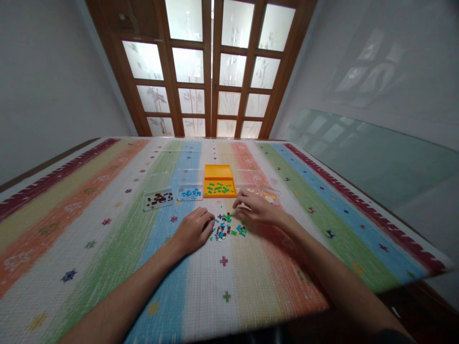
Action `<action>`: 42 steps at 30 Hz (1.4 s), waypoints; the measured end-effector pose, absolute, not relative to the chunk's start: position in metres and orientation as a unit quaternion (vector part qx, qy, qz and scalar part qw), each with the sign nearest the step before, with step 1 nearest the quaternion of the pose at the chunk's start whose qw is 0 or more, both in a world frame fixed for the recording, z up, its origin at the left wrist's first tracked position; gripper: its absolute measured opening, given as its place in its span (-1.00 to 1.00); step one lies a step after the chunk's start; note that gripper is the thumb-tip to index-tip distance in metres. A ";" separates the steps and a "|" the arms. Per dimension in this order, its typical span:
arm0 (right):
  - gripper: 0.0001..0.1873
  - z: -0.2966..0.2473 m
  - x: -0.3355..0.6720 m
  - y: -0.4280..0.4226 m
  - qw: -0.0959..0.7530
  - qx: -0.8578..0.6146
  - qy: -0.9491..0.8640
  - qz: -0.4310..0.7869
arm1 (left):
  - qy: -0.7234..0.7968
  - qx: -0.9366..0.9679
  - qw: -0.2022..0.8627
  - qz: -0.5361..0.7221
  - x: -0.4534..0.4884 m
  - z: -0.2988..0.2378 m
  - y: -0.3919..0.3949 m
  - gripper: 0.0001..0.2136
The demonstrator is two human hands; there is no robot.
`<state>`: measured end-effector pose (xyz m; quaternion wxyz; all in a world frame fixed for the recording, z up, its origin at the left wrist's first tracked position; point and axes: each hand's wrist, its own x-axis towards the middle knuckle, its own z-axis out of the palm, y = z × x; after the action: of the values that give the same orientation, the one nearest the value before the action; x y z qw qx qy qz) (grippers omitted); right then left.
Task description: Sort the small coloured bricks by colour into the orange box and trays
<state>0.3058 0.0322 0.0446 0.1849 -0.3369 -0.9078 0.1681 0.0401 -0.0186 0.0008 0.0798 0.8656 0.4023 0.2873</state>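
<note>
My left hand [194, 230] rests on the cloth with its fingers curled, at the left edge of a loose pile of small building bricks [223, 229] in blue, green, brown and white. Whether anything is inside those fingers is hidden. Over the right side of the pile, my right hand [255, 206] is raised, thumb and fingers drawn together in a pinch; any piece there is too small to make out. Just beyond it lie a clear box of yellow pieces [269, 197] and a clear box with pale pieces [250, 187], partly covered by the hand.
Behind the pile stands an open orange box [219, 195] holding green bricks. Left of it are a clear box of blue bricks [191, 193] and a clear box of dark brown bricks [158, 198]. A striped cloth [118, 239] covers the table, whose front edge is near me.
</note>
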 end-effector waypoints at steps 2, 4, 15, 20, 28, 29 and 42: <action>-0.90 0.046 0.318 0.044 0.230 -0.372 -0.889 0.137 | 0.401 0.867 0.079 0.286 0.040 0.001 -0.018 -0.81; -0.89 0.043 0.331 0.057 0.256 -0.404 -0.870 0.120 | 0.399 0.868 0.076 0.285 0.040 0.001 -0.018 -0.80; -0.80 0.025 0.341 0.084 0.261 -0.473 -0.836 0.094 | 0.398 0.871 0.070 0.279 0.040 0.001 -0.018 -0.81; -0.73 0.037 0.339 0.076 0.295 -0.459 -0.833 0.092 | 0.397 0.871 0.070 0.279 0.040 0.000 -0.018 -0.80; -0.77 0.042 0.286 0.026 0.216 -0.317 -0.906 0.181 | 0.404 0.869 0.069 0.278 0.041 0.002 -0.018 -0.83; -0.78 0.041 0.280 0.021 0.195 -0.308 -0.913 0.183 | 0.403 0.869 0.067 0.277 0.041 0.003 -0.018 -0.83; -0.81 0.035 0.269 0.012 0.130 -0.325 -0.930 0.114 | 0.399 0.872 0.056 0.278 0.041 -0.001 -0.017 -0.82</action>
<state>0.2689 0.0121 0.0348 0.1296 -0.3250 -0.9299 0.1139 0.0408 -0.0166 -0.0011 0.0564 0.8718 0.3994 0.2779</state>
